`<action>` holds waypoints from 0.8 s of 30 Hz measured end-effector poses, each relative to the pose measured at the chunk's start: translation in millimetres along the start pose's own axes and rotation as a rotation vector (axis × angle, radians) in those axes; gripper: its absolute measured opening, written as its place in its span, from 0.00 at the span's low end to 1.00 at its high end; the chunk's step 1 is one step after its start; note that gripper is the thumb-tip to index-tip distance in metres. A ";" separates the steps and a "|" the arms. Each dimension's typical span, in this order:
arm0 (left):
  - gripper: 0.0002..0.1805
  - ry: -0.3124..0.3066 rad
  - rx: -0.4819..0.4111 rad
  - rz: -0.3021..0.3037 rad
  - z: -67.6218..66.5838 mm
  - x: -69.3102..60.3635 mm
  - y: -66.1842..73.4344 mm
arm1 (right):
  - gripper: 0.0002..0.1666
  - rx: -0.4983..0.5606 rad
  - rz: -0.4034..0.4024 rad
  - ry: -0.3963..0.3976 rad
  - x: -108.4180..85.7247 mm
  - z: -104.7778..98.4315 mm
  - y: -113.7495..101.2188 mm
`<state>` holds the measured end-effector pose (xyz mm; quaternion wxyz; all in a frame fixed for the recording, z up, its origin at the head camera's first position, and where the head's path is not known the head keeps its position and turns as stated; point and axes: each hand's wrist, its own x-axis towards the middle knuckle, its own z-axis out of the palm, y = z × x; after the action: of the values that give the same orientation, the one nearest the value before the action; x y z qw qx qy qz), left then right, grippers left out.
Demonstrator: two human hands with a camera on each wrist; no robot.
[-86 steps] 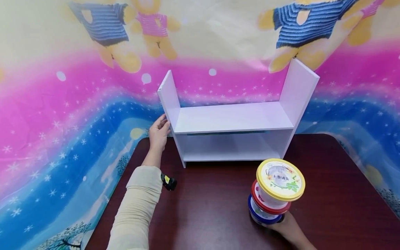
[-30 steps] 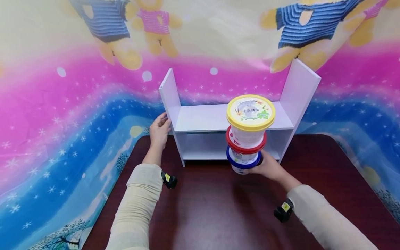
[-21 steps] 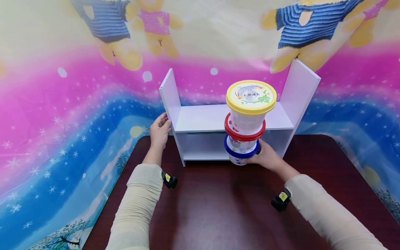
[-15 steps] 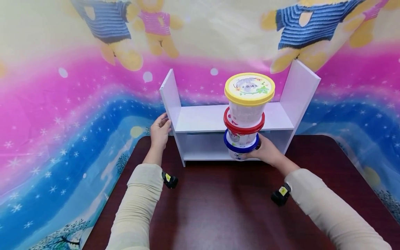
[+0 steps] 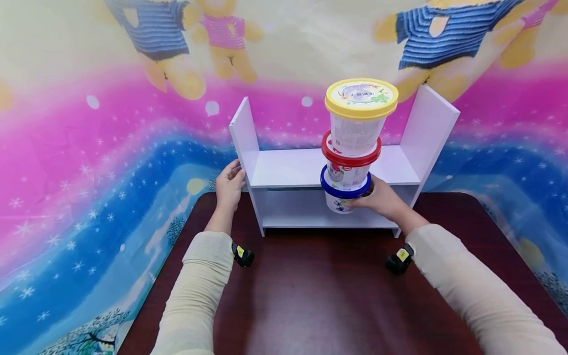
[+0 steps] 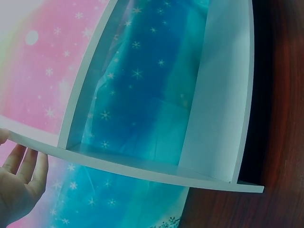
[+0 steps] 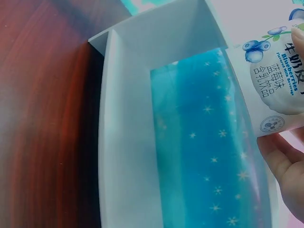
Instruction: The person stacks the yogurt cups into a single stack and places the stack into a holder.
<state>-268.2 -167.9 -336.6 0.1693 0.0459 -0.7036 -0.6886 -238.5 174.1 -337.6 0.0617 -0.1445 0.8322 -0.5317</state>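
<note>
Three white tubs stand stacked in front of the white shelf. The yellow-lidded tub is on top, the red-lidded tub in the middle and the blue-lidded tub at the bottom. My right hand grips the bottom tub from its right side and carries the stack in the air. Blueberries are printed on that tub's label in the right wrist view. My left hand rests its fingertips against the outside of the shelf's left side panel; its fingers are only slightly bent.
The shelf has two levels and tall side panels, and stands at the back of the dark red-brown table. A printed backdrop with bears and snowflakes hangs behind. Each wrist wears a small black camera.
My right hand has moved the tub stack from the table's front right, leftward, then upward and forward to the shelf. The left hand stays at the left panel.
</note>
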 end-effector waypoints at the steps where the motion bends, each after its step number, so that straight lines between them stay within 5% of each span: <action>1: 0.20 -0.001 0.000 0.001 0.3 0.1 0.3 | 0.51 0.005 0.003 0.004 1.2 -1.3 -1.6; 12: 0.20 0.009 0.014 -0.016 0.9 0.3 2.0 | 0.47 0.053 -0.017 0.034 10.9 -4.5 -20.5; 24: 0.20 0.012 -0.002 -0.007 1.7 0.8 1.0 | 0.53 -0.016 -0.014 0.061 27.3 -17.3 -36.4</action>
<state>-269.3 -166.5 -335.5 0.1712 0.0524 -0.7018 -0.6896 -262.5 166.4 -295.9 0.0311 -0.1346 0.8369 -0.5297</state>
